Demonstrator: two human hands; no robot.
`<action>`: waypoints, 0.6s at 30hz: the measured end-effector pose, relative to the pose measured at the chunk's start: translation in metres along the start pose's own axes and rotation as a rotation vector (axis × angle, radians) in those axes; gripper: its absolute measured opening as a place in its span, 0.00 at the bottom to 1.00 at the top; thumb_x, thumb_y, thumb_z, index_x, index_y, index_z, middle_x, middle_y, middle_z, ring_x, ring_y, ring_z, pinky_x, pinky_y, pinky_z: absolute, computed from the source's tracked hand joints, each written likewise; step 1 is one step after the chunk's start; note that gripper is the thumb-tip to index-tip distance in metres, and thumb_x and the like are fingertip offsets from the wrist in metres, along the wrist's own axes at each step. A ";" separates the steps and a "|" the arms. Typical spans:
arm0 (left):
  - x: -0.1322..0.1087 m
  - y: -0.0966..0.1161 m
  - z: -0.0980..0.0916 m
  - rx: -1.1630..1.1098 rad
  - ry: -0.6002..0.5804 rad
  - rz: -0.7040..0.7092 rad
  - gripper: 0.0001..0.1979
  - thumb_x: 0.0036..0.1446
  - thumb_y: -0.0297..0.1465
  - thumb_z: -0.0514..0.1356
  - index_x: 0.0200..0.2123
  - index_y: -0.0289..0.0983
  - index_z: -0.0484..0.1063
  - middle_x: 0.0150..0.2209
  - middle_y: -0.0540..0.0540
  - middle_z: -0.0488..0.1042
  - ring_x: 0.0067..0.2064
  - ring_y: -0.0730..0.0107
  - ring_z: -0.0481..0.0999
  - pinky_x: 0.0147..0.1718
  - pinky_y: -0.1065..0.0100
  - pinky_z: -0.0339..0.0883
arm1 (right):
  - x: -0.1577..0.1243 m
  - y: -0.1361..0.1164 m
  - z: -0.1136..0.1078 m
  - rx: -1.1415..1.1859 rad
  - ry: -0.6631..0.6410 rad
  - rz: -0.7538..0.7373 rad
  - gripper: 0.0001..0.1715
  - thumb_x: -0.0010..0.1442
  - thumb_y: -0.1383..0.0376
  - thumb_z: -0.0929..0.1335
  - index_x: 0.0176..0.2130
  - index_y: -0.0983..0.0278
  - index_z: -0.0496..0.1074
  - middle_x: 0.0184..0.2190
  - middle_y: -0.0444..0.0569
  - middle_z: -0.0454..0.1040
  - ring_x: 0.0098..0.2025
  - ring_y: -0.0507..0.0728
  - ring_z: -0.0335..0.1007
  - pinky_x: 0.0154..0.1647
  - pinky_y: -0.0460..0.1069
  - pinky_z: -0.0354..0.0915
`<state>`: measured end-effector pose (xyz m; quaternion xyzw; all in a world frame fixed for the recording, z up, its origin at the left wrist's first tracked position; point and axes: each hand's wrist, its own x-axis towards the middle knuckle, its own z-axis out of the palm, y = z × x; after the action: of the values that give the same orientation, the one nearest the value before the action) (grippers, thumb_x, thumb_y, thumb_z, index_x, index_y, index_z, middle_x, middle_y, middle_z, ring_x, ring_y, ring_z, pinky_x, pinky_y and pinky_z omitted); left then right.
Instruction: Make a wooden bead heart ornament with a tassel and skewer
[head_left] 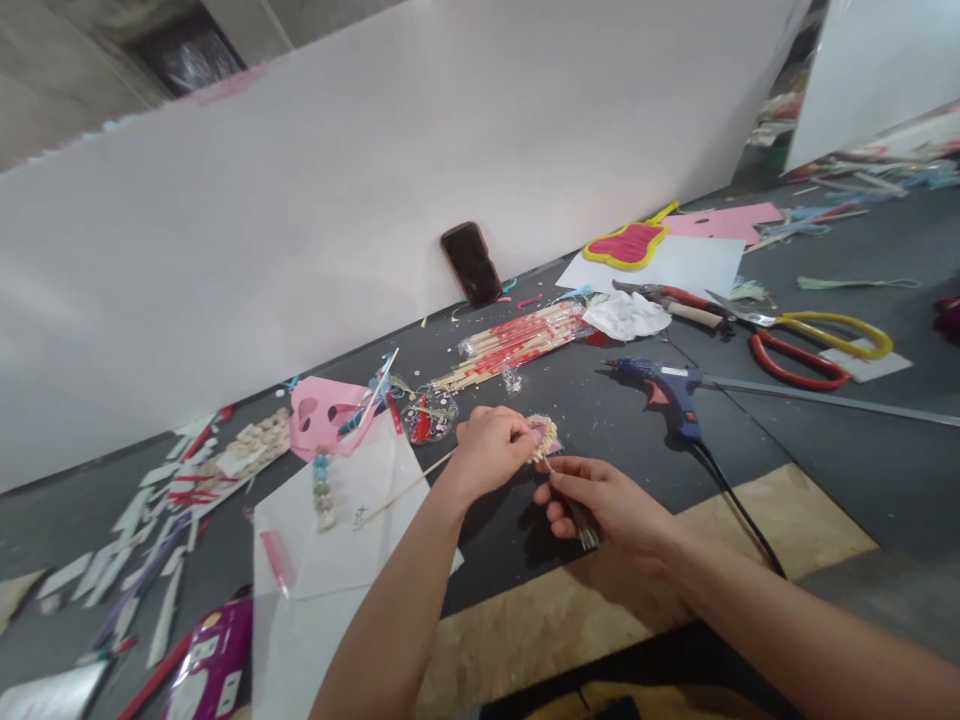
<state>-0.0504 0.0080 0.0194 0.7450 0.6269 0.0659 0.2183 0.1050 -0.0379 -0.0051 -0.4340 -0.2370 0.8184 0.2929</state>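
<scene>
My left hand (491,448) is closed on a small round ornament (550,432) with a cream, bumpy rim and some pink in it. A thin wooden stick (411,487) runs out to the left from under this hand; whether it joins the ornament is hidden. Just below the ornament, my right hand (611,505) pinches the cord of a dark tassel (583,525), whose strands hang under the fingers. Beside my left hand lies a round clear dish of small beads or sequins (430,415).
A blue glue gun (667,390) with its cord lies to the right, near large scissors (810,345) and pliers (675,297). Behind are packed wooden sticks (517,345) and a phone (471,262) leaning on the white partition (390,160). Leftward are white paper (300,560) and a pink mask-like cutout (322,410).
</scene>
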 end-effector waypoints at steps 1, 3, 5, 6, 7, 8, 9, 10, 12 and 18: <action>-0.001 0.000 0.001 0.004 0.013 0.000 0.13 0.56 0.38 0.53 0.31 0.44 0.78 0.44 0.52 0.76 0.50 0.58 0.68 0.51 0.58 0.59 | -0.003 0.002 -0.001 -0.031 -0.001 -0.010 0.03 0.59 0.70 0.64 0.37 0.65 0.67 0.26 0.44 0.72 0.21 0.45 0.66 0.23 0.41 0.68; -0.003 -0.001 0.003 0.004 0.038 0.003 0.13 0.56 0.38 0.53 0.30 0.44 0.77 0.45 0.52 0.76 0.50 0.58 0.67 0.52 0.56 0.58 | -0.007 0.005 -0.003 -0.130 -0.013 -0.049 0.06 0.60 0.68 0.64 0.40 0.65 0.66 0.27 0.43 0.72 0.21 0.46 0.66 0.23 0.42 0.68; -0.005 -0.001 0.005 0.006 0.049 0.007 0.13 0.57 0.37 0.53 0.30 0.43 0.77 0.45 0.52 0.76 0.49 0.58 0.67 0.51 0.56 0.58 | -0.010 0.008 -0.008 -0.269 -0.021 -0.108 0.11 0.61 0.65 0.63 0.45 0.64 0.64 0.27 0.43 0.71 0.22 0.47 0.67 0.23 0.44 0.69; -0.005 -0.001 0.005 0.006 0.052 0.009 0.13 0.57 0.37 0.53 0.29 0.43 0.77 0.44 0.52 0.76 0.49 0.58 0.67 0.51 0.56 0.59 | -0.011 0.009 -0.010 -0.342 -0.018 -0.138 0.13 0.61 0.64 0.62 0.47 0.64 0.63 0.27 0.42 0.71 0.22 0.48 0.67 0.23 0.45 0.69; -0.006 -0.001 0.006 0.007 0.054 0.010 0.13 0.57 0.37 0.53 0.29 0.43 0.76 0.44 0.52 0.76 0.49 0.57 0.67 0.51 0.55 0.59 | -0.012 0.010 -0.014 -0.414 -0.008 -0.166 0.15 0.61 0.63 0.61 0.49 0.64 0.62 0.27 0.42 0.71 0.22 0.49 0.67 0.22 0.45 0.69; -0.007 -0.001 0.006 0.008 0.056 0.011 0.13 0.57 0.37 0.53 0.29 0.43 0.76 0.44 0.52 0.76 0.49 0.57 0.67 0.50 0.55 0.59 | -0.012 0.010 -0.017 -0.497 0.006 -0.195 0.16 0.61 0.62 0.61 0.49 0.63 0.62 0.27 0.43 0.71 0.22 0.49 0.67 0.21 0.45 0.68; -0.007 -0.001 0.007 0.008 0.057 0.011 0.13 0.57 0.37 0.52 0.29 0.43 0.76 0.45 0.52 0.75 0.49 0.57 0.67 0.50 0.55 0.59 | -0.013 0.009 -0.019 -0.591 0.022 -0.225 0.16 0.61 0.62 0.60 0.49 0.63 0.62 0.28 0.43 0.72 0.22 0.49 0.67 0.20 0.45 0.67; -0.008 -0.001 0.007 0.009 0.058 0.010 0.13 0.58 0.37 0.52 0.29 0.43 0.76 0.45 0.52 0.75 0.49 0.57 0.66 0.50 0.54 0.59 | -0.013 0.009 -0.022 -0.685 0.037 -0.253 0.15 0.61 0.62 0.60 0.48 0.63 0.64 0.28 0.43 0.72 0.22 0.49 0.68 0.20 0.44 0.66; -0.008 0.000 0.007 0.011 0.058 0.010 0.13 0.57 0.36 0.53 0.29 0.43 0.76 0.45 0.51 0.75 0.49 0.57 0.66 0.49 0.55 0.59 | -0.013 0.006 -0.025 -0.842 0.053 -0.295 0.13 0.61 0.62 0.60 0.43 0.62 0.67 0.27 0.43 0.72 0.21 0.49 0.68 0.19 0.43 0.64; -0.009 0.000 0.006 0.012 0.051 0.021 0.13 0.57 0.36 0.53 0.30 0.43 0.76 0.44 0.50 0.76 0.49 0.57 0.66 0.50 0.55 0.59 | -0.014 -0.003 -0.023 -1.007 0.066 -0.389 0.12 0.61 0.62 0.60 0.35 0.61 0.70 0.24 0.43 0.73 0.21 0.49 0.69 0.19 0.42 0.61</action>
<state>-0.0497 -0.0026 0.0157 0.7508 0.6249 0.0833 0.1970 0.1315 -0.0422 -0.0070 -0.4940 -0.6666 0.5203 0.2022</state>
